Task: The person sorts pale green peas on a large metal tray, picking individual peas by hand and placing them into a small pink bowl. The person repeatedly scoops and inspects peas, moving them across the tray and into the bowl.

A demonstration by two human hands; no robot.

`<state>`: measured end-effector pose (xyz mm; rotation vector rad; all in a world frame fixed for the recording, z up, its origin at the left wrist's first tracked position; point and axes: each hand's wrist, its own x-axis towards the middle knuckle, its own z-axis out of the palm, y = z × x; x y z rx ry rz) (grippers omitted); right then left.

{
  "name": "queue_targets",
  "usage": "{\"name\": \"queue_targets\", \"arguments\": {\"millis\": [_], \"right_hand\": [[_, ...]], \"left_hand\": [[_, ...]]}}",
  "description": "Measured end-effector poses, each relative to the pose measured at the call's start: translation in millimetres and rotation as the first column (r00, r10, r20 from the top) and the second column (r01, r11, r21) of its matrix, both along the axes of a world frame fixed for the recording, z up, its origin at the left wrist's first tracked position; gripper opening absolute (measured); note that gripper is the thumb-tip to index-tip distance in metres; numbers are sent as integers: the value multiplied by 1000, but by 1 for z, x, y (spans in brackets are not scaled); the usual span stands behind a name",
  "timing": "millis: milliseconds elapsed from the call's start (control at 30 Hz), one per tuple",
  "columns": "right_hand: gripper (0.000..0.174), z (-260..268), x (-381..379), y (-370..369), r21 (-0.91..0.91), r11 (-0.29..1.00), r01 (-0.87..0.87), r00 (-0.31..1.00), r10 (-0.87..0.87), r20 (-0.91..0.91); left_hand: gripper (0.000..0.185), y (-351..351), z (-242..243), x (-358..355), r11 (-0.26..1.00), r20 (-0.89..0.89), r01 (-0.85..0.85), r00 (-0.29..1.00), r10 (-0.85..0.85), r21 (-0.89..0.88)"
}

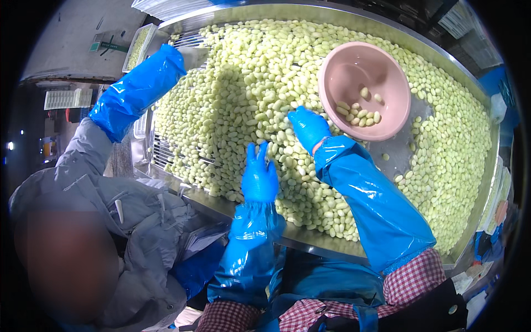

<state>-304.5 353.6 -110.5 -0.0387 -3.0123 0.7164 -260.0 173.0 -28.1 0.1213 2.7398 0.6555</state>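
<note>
Pale green, oval, grape-like fruits [232, 103] cover most of a large stainless steel sorting tray [327, 245]. My left hand [260, 176], in a blue glove and a blue plastic sleeve, is over the fruits near the tray's near edge, fingers spread, with nothing seen in it. My right hand [309, 128], gloved alike, reaches into the fruits just left of a pink plastic basin [365, 91]; its fingers are bent, and whether they hold a fruit cannot be told. Several fruits lie in the basin.
A co-worker in a grey jacket stands at the left, one arm in a blue sleeve [139, 89] reaching over the tray's slatted left end [159, 151]. A white crate of fruits [139, 47] is beyond it. Raised metal walls rim the tray. More containers [495, 199] stand at the right.
</note>
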Motion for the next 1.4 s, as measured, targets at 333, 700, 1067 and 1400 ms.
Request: {"name": "queue_targets", "arguments": {"millis": [333,700,1067,1400], "right_hand": [[16,-15,18,21,-153,988,30,980,1,201],[7,-29,27,33,-237,971,3,992,26,120],[9,-34,44,35,-235,970,-61,998,60,-14],[8,-23,46,33,-332,934,129,982,-74,173]], "left_hand": [[25,35,-77,-144,978,-308,191,939,-157,87],[23,36,-98,-114,995,-219,-45,974,64,90],[34,-3,-73,-118,936,-454,-103,853,257,337],[37,21,-82,-153,960,-344,-121,939,28,-252]]}}
